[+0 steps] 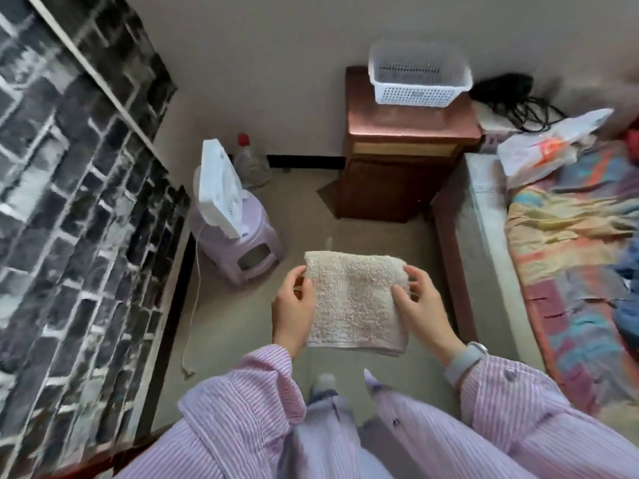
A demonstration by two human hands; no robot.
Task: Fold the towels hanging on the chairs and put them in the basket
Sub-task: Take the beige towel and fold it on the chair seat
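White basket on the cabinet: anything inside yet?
Nothing shows inside the white basket: only its perforated floor and walls, though its near wall hides part of the floor. The folded towel is gripped by the left hand and right hand.

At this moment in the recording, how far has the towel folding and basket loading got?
Done: the beige terry towel is already folded into a compact rectangle. In hand: the left hand and right hand hold it by its side edges, fingers curled round it, above the floor. Left: the white perforated plastic basket on the brown wooden cabinet looks empty, so placing remains. No chairs or other towels are in view.
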